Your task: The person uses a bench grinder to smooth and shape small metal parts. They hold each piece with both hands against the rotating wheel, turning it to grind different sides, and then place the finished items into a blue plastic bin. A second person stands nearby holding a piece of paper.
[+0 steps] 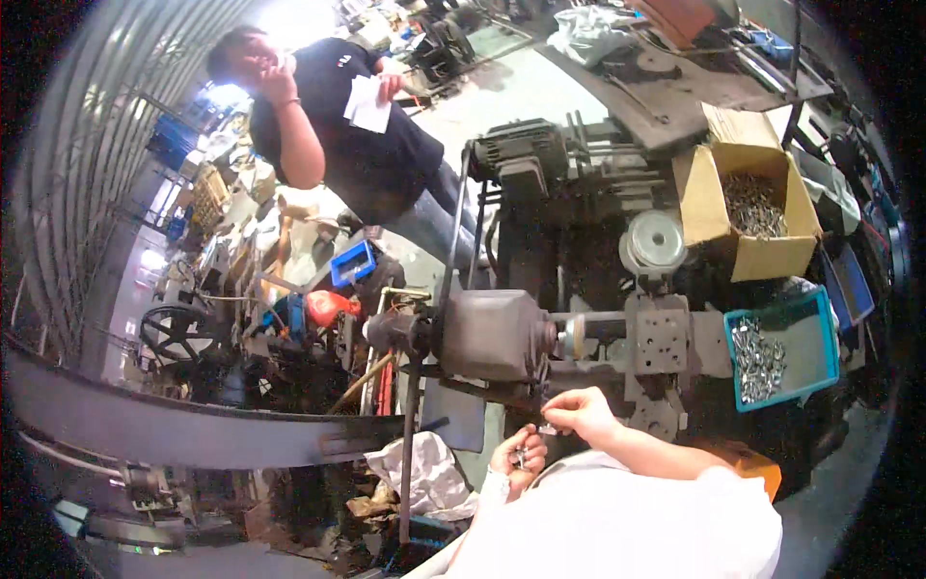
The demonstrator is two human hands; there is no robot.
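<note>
"Holding what?"
"Small shiny metal pieces [522,455], in the curled fingers of the left hand [514,447]; just beside, a metal bit [548,428], pinched narrowly at the right hand's [582,413] fingertips."
"Pointing where?"
"Too small to tell, heading and long axis alike."
"And located?"
"Just off the near edge of the grey machine [492,333]."
"Farther out?"
"Near the machine's right end, a teal bin [808,333], holding shiny parts [757,362] along its left edge; past its far edge, an open cardboard box [701,198] of brownish parts [754,205]."

Blue bin [359,277] and red bag [328,307], right of a spoked wheel [177,333]
</note>
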